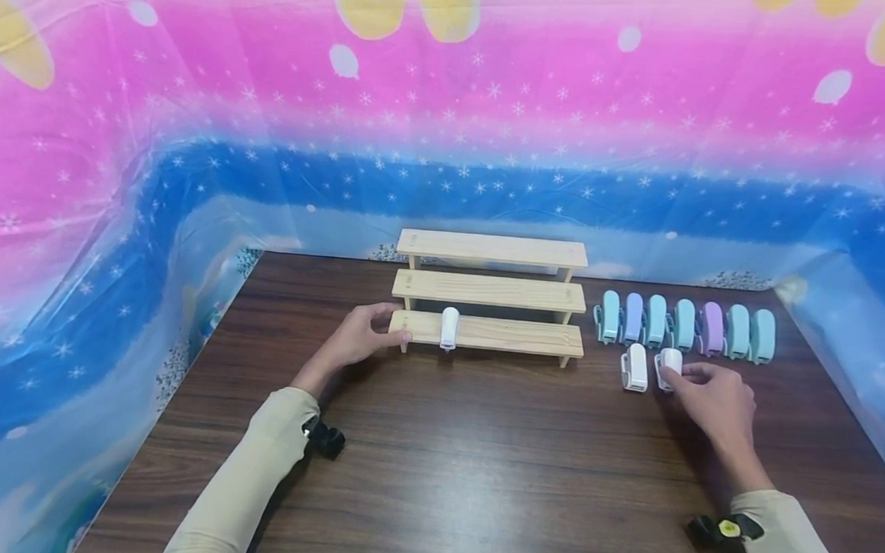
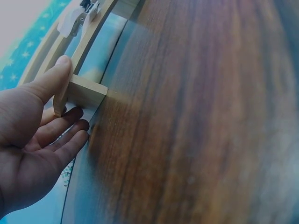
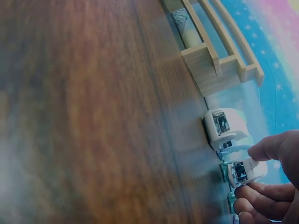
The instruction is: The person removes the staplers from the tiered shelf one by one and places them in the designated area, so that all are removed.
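Observation:
A three-step wooden stand (image 1: 518,337) is at the back of the table. My left hand (image 1: 360,336) grips the left end of its lowest step, the thumb on the board and the fingers behind and below. One white mini stapler (image 1: 449,328) sits on that step, left of its middle. With thumb and fingers, my right hand (image 1: 719,408) pinches another white stapler (image 3: 246,171) at the right of the table. Just left of it rests a third white stapler (image 1: 635,368), its metal front showing in the right wrist view.
Behind the white staplers stands a row of several coloured staplers (image 1: 684,324), mostly mint green, with a blue one (image 1: 632,318) and a purple one (image 1: 709,328). A patterned pink and blue cloth (image 1: 448,176) hangs behind the dark wooden table (image 1: 469,478).

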Demonstrator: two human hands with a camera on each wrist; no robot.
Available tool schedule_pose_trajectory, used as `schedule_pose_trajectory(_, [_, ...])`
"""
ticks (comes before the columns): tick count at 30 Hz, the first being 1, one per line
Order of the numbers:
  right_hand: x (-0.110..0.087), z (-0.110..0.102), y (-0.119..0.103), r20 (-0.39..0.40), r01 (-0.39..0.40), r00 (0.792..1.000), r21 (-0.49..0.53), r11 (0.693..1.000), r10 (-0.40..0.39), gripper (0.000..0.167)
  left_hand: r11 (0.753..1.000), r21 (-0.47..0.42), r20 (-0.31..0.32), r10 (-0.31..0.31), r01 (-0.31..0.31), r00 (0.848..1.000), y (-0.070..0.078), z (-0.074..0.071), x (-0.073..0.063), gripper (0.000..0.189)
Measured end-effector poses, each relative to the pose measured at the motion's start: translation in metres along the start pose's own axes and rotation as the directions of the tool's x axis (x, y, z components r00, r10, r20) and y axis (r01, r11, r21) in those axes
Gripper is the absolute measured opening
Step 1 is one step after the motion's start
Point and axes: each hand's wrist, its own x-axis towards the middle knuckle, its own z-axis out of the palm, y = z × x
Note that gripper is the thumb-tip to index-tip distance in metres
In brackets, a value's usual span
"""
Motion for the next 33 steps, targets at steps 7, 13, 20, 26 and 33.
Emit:
schedule_pose_trajectory(7, [0.000, 0.001, 0.002, 0.016, -0.001, 1.000, -0.009, 1.000, 0.001, 0.066, 1.000, -0.008, 0.002, 0.001, -0.001, 1.000, 0.000, 0.000, -0.001, 0.062])
schedule_pose_trajectory(13, [0.000, 0.002, 0.004, 0.045, -0.015, 0.999, -0.018, 1.000, 0.016, 0.068, 1.000, -0.008, -0.002, -0.006, 0.006, 1.000, 0.000, 0.000, -0.001, 0.061])
schedule_pose_trajectory(20, [0.000, -0.001, 0.004, 0.055, -0.025, 0.998, -0.031, 0.999, 0.027, 0.071, 0.999, -0.036, -0.002, -0.005, 0.005, 1.000, 0.000, 0.002, -0.002, 0.064])
schedule_pose_trajectory(26, [0.003, -0.011, 0.000, 0.026, -0.024, 0.999, -0.016, 1.000, 0.024, 0.076, 0.999, -0.034, -0.005, -0.005, 0.005, 1.000, 0.000, 0.001, -0.001, 0.063])
schedule_pose_trajectory(33, [0.006, -0.023, -0.018, -0.044, 0.084, 0.995, -0.024, 0.996, -0.085, 0.074, 0.999, -0.036, -0.001, -0.011, 0.011, 1.000, -0.001, 0.001, 0.001, 0.063])
